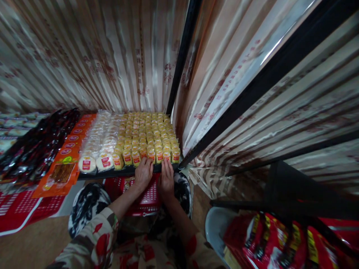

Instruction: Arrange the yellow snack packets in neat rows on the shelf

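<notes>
My left hand [144,173] rests its fingertips on the front of the lowest row of small yellow wrapped snack packs [146,136]. Just to its right, my right hand [167,181] has its fingers stretched out against the same front row. Neither hand is wrapped round a pack, though my palms face away and are partly hidden. The yellow packs stand in tight rows on a dark shelf [123,172]. Beside them on the left are round white wrapped snacks [105,160] with red labels.
Orange snack bags [63,168] and dark shiny packets [36,142] lie farther left. A red basket [148,194] sits below my hands. Pale curtains [112,56] and black posts [182,56] stand behind and right. Red bags [269,239] fill the lower right.
</notes>
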